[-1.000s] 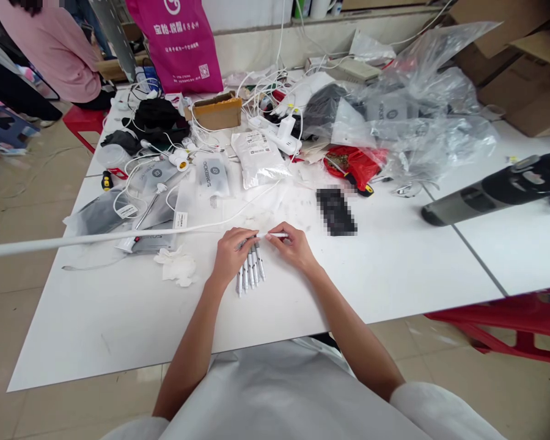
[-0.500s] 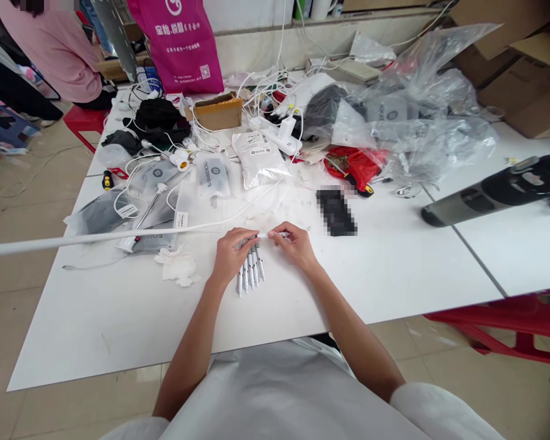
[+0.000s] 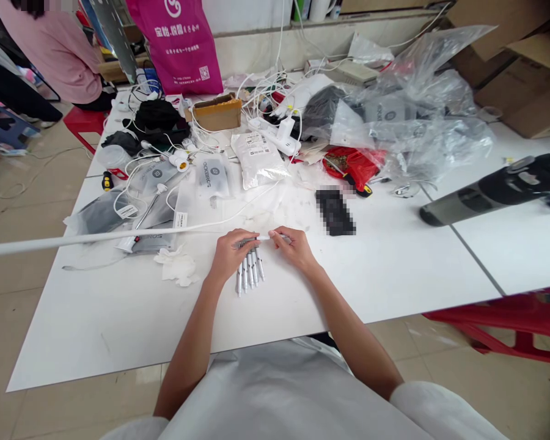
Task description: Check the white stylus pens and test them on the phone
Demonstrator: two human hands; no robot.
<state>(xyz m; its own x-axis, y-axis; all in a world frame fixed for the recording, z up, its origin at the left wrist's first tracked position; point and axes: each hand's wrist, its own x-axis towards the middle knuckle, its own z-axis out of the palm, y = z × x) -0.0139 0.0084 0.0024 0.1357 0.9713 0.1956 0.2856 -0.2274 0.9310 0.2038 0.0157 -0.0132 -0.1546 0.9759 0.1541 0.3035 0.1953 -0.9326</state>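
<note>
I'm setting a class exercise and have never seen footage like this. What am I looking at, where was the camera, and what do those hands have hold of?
This picture comes from a camera worn on a person's head, looking forward and down, so the forearms at the bottom are the wearer's own. The left hand lies over the top of a row of slim white sticks with dark markings. The right hand is at the end of a long white rod, which runs in from the left; whether it grips the rod is hard to tell. Both hands are on a white table. Nearby lie crumpled tissue, a white power strip and clear plastic bags. At the far left is a co-worker in a pink top.
</note>
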